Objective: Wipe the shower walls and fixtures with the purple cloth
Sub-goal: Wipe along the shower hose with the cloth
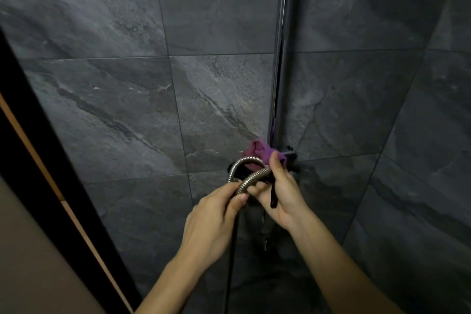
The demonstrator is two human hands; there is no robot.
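Observation:
The purple cloth (258, 151) lies bunched on the dark mixer fixture (290, 154) at the foot of the chrome riser rail (281, 58). A ribbed metal shower hose (248, 164) loops in front of it. My left hand (216, 216) pinches the hose where it bends down. My right hand (280, 191) is curled round the hose and a black part just below the cloth, its thumb touching the cloth's edge. What the right fingers grip exactly is partly hidden.
Dark grey stone-look tiles (127, 97) cover the wall ahead and the side wall (433, 160) at the right. A black door frame (51, 160) runs diagonally at the left. More chrome fittings (265, 234) hang below the hands.

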